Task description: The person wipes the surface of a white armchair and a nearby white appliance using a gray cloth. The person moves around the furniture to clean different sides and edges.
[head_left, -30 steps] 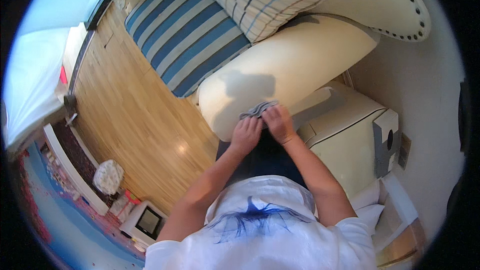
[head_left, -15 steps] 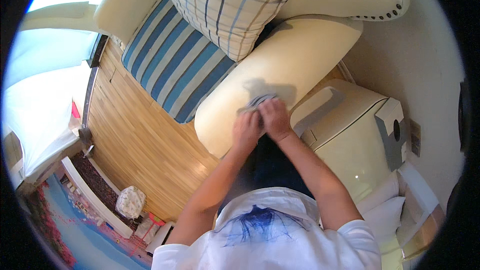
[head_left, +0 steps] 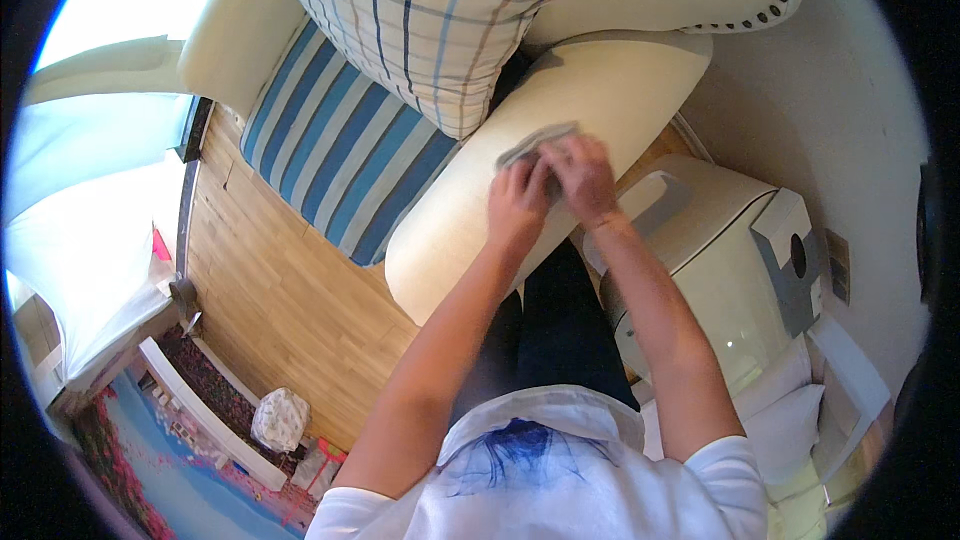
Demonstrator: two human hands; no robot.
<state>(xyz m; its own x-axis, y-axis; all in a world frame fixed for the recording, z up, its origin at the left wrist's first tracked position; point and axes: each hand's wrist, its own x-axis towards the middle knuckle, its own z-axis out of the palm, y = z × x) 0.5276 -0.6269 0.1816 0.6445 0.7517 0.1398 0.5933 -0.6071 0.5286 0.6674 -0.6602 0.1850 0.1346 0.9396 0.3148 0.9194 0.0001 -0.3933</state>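
A small, crumpled grey cloth (head_left: 537, 143) is over the middle of the long, smooth cream armrest (head_left: 630, 90), slanting the same way as its long edges. It lies just past the fingertips of both hands, left (head_left: 517, 205) and right (head_left: 584, 175), which grip it close together, the right one nearer the armrest's far end; blue-and-grey striped seat cushion (head_left: 345, 150) sits along the armrest's left edge.

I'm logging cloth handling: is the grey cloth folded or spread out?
Not spread out: the grey cloth makes a compact bundle at the left hand and right hand. Blur hides whether it's neatly folded.
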